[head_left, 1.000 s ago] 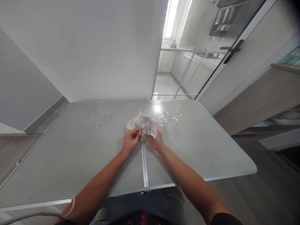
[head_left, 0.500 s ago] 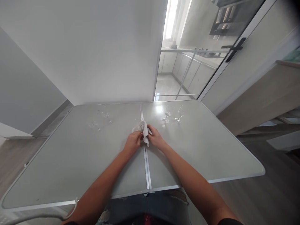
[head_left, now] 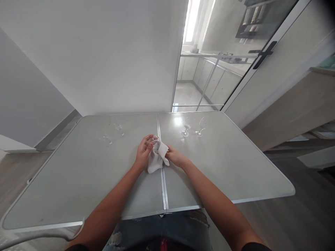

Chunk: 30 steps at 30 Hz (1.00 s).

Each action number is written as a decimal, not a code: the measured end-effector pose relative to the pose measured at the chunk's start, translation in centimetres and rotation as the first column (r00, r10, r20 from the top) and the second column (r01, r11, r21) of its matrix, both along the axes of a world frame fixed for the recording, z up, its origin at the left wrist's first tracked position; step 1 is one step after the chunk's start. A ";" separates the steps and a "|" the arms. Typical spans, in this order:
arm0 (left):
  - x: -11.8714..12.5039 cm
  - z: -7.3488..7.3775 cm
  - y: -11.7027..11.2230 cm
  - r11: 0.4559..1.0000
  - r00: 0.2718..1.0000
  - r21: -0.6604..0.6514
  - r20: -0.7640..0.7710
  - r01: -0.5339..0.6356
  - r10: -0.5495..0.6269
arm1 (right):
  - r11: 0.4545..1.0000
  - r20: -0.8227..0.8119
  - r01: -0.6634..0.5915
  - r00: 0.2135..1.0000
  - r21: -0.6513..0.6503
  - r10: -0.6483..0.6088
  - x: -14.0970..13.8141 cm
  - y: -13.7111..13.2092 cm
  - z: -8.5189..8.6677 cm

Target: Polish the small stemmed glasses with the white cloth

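Note:
My left hand (head_left: 143, 150) is closed around the bowl of a clear wine glass (head_left: 152, 140) above the table's middle seam. A white cloth (head_left: 155, 163) drapes over the near side of the glass and hangs down towards the table. My right hand (head_left: 175, 156) grips the cloth from the right, its fingertips partly hidden behind the fabric. The stem and foot of the held glass are covered. Two stemmed glasses, one (head_left: 185, 131) beside the other (head_left: 200, 132), stand on the table beyond my right hand.
The pale table (head_left: 225, 164) has a metal edge and a seam across its middle. More clear glassware (head_left: 119, 128) sits at its back left, hard to make out. A white wall (head_left: 125, 69) and a glazed door (head_left: 209, 76) rise behind. A pale cable (head_left: 52, 237) runs at the front left.
My left hand has moved left and slightly up, now wrapped around the glass bowl instead of pinching the cloth. The cloth has spread and hangs lower. My right hand has shifted slightly nearer to me.

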<state>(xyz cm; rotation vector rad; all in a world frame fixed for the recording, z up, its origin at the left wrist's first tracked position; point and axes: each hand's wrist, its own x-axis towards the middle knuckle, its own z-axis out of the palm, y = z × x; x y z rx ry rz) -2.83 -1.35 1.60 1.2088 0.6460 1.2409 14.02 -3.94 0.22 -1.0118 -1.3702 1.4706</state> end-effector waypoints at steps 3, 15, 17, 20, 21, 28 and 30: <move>0.1 0.2 -0.3 0.994 0.997 0.082 0.019 -0.075 0.074 | 0.946 0.318 -0.027 0.945 0.323 -0.082 0.1 0.0 0.9; -0.8 1.5 -0.1 0.990 0.978 -0.042 0.168 0.134 -0.125 | 0.998 -0.008 0.025 1.000 0.063 -0.024 -0.2 -0.9 0.9; -0.7 1.6 -0.3 0.996 0.988 0.001 0.125 0.091 -0.090 | 0.997 0.011 -0.005 1.000 0.073 0.005 0.0 -0.8 1.2; -0.3 1.4 -0.7 0.994 0.999 0.104 0.012 -0.041 0.040 | 0.955 0.279 0.068 0.948 0.290 -0.152 -0.1 -0.8 1.7; -0.2 1.4 -0.8 0.988 0.997 0.131 -0.018 -0.076 0.079 | 0.921 0.365 0.106 0.896 0.374 -0.251 -0.2 -0.8 1.7; -0.3 1.0 -0.4 0.999 0.996 0.049 0.091 -0.014 0.010 | 0.969 0.136 0.157 0.974 0.189 -0.184 -0.7 -0.6 1.5; -0.4 1.0 -0.3 0.999 0.992 0.035 0.122 0.037 -0.041 | 0.985 -0.029 0.171 0.985 0.034 -0.170 -0.7 -0.4 1.5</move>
